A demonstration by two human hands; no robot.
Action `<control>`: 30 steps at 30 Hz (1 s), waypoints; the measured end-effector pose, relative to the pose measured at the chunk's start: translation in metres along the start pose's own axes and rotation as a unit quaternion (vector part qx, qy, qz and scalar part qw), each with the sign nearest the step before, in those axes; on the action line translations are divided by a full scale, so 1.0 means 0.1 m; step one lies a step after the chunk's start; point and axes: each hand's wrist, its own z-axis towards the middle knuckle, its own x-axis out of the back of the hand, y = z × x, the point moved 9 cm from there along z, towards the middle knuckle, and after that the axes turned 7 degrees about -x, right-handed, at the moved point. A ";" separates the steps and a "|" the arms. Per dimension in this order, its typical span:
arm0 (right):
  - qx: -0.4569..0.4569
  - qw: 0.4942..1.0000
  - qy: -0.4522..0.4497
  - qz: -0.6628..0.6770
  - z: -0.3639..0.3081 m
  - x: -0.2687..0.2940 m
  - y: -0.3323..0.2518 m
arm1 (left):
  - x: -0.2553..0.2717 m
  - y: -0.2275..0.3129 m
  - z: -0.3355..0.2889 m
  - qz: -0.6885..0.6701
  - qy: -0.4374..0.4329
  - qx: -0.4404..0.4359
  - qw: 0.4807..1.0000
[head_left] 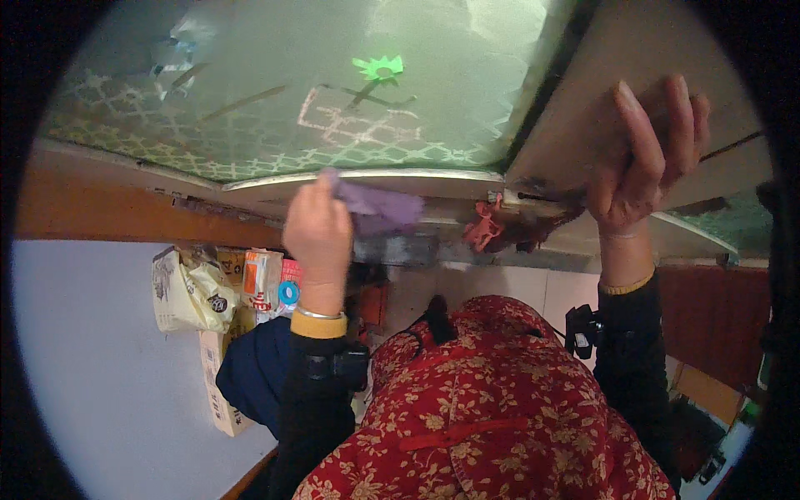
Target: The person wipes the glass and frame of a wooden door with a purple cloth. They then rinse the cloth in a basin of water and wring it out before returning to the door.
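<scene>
My left hand [319,233] is closed on a purple cloth [382,208], which hangs out to its right, slightly blurred. Hand and cloth are at the pale lower frame [367,173] of a patterned glass pane [233,117]. On that glass are a green spiky sticker [381,67] and pale outlined marks. My right hand [642,162] is held up with fingers apart against the beige door panel [583,92] on the right; nothing shows in it. Between the hands, a reddish-pink strip of fabric [482,227] is tied by the door edge.
At lower left, a white surface [108,350] holds a pale plastic bag [196,292], several packages, a blue tape roll [288,292] and dark blue fabric [254,375]. More patterned glass [725,221] appears at the far right, above a dark red panel [712,325].
</scene>
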 end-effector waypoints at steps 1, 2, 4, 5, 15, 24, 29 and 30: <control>-0.004 1.000 -0.006 -0.008 -0.01 -0.02 0.01 | 0.01 -0.07 -0.02 -0.008 0.005 0.027 1.000; -0.007 1.000 -0.012 -0.016 -0.01 -0.04 0.02 | -0.03 -0.04 -0.02 -0.023 0.001 0.025 0.999; -0.008 1.000 -0.014 -0.016 -0.01 -0.05 0.03 | -0.10 0.07 -0.06 -0.050 0.017 0.054 0.997; -0.007 1.000 -0.008 -0.013 -0.01 -0.04 0.03 | -0.13 0.08 -0.09 -0.063 0.024 0.094 0.993; -0.028 1.000 0.008 0.000 -0.02 -0.01 0.03 | -0.33 1.21 0.05 -0.195 -0.006 -0.085 0.977; -0.038 0.997 -0.049 -0.045 -0.06 -0.03 0.09 | -0.16 0.54 -0.03 -0.109 0.000 0.032 0.994; -0.022 0.998 -0.032 -0.055 -0.08 -0.03 0.12 | -0.34 0.72 -0.08 -0.137 0.013 0.025 0.990; -0.018 0.998 -0.030 -0.056 -0.07 -0.03 0.11 | -0.35 0.73 -0.09 -0.140 0.010 0.034 0.989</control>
